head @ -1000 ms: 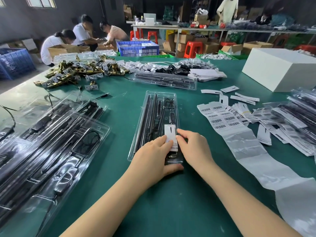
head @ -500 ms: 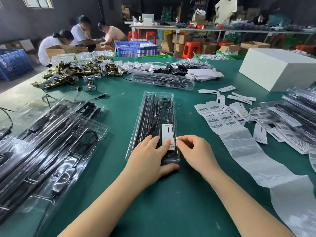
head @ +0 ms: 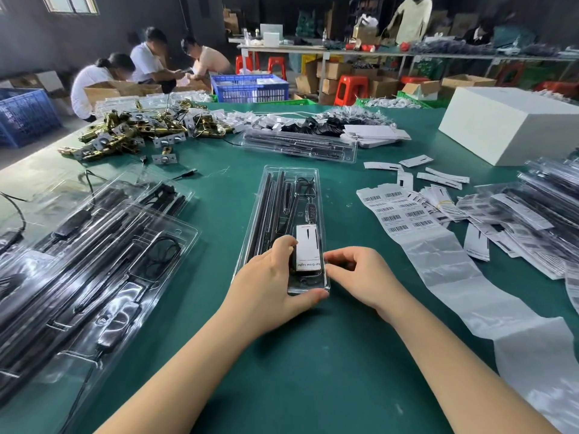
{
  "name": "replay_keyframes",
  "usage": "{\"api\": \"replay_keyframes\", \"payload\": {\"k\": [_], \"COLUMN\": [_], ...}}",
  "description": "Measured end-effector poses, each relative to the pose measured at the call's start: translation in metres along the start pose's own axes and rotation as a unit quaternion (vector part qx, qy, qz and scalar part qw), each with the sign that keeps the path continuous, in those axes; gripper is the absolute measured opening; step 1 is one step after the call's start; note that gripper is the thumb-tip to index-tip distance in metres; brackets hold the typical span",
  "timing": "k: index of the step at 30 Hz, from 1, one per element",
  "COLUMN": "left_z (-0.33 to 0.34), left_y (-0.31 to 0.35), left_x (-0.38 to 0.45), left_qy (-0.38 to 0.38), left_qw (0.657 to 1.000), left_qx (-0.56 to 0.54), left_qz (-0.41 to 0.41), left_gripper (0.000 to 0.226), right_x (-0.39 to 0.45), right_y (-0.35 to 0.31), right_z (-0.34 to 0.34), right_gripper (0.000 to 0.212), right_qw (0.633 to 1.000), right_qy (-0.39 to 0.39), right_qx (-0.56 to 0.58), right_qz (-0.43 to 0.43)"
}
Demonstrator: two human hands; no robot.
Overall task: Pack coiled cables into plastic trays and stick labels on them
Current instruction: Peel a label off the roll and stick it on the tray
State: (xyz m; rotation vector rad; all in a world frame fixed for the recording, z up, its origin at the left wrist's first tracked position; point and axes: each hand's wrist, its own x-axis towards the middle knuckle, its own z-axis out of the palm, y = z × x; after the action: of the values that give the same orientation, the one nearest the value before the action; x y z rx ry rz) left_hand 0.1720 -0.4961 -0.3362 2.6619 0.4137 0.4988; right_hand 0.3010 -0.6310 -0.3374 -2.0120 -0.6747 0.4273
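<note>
Both forearms reach in from the bottom edge, cut off below the elbows. The left hand (head: 269,277) grips the near end of a clear plastic tray (head: 282,227) on the green counter (head: 313,371), thumb hooked under the tray's near edge and fingers curled over its top, hiding the near-left corner. The right hand (head: 360,277) sits just beside the tray's right rim with fingers curled; its fingertips meet the rim, but whether they pinch it cannot be told. A white label (head: 308,247) lies on the tray's near end between the hands, its print only partly readable. Inside the tray, dark rods and a coiled cable (head: 305,184) show through glare. To the left, a pile of filled trays (head: 87,270) runs off the frame. To the right, a strip of barcode labels (head: 398,211) ends in shiny backing paper. Farther off lie brass hardware (head: 125,136) and a white box (head: 507,123), partly cut off
</note>
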Motion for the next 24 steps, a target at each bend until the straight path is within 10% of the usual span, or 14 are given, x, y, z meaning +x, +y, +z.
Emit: {"api": "replay_keyframes", "payload": {"k": [24], "left_z": [-0.002], "left_y": [-0.006], "left_x": [0.009], "left_qy": [-0.039], "left_qw": [0.982], "left_qx": [0.148], "left_qz": [0.109], "left_gripper": [0.061], "right_x": [-0.009], "right_y": [-0.014], "right_z": [0.011], "right_gripper": [0.038], "right_qw": [0.995], "right_qy": [0.082], "right_qx": [-0.058], "right_qz": [0.006]}}
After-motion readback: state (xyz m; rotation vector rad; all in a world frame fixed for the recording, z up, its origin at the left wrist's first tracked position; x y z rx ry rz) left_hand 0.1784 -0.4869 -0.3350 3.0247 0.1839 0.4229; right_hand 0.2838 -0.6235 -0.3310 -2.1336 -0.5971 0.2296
